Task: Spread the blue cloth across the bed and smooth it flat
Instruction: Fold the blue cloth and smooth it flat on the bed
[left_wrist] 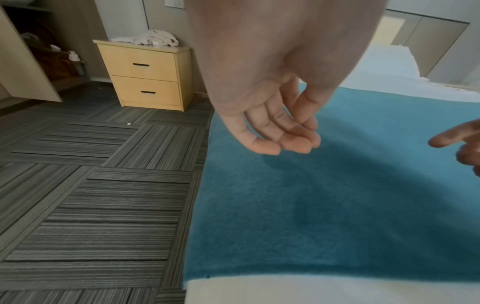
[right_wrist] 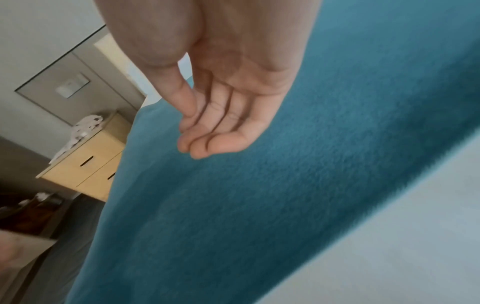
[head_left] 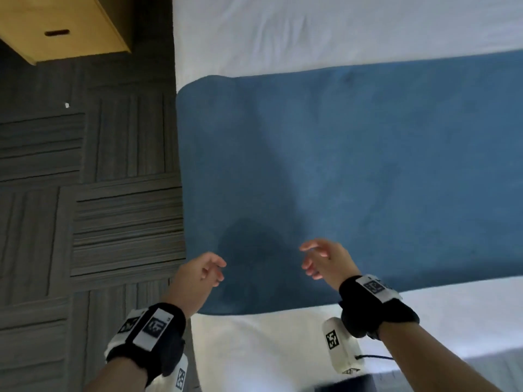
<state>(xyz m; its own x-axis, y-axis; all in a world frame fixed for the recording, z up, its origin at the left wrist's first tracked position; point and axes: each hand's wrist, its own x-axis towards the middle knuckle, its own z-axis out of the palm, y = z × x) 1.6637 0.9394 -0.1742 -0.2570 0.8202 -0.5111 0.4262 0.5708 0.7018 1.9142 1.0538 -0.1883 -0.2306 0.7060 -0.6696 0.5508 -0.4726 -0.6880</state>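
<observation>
The blue cloth [head_left: 339, 165] lies spread as a wide band across the white bed [head_left: 311, 35], reaching the bed's left edge and looking mostly flat with faint creases. My left hand [head_left: 208, 271] hovers above the cloth's near left corner, fingers loosely curled, holding nothing. My right hand [head_left: 317, 258] hangs above the cloth's near edge, relaxed and empty. The wrist views show the same: left hand [left_wrist: 280, 131] over the blue cloth [left_wrist: 324, 205], right hand [right_wrist: 215, 131] over the blue cloth [right_wrist: 233, 205], neither touching it.
Grey striped carpet tiles [head_left: 85, 207] run along the bed's left side. A light wooden two-drawer nightstand [left_wrist: 148, 76] with crumpled white items on top stands near the head of the bed. White sheet [head_left: 268, 349] shows in front of the cloth.
</observation>
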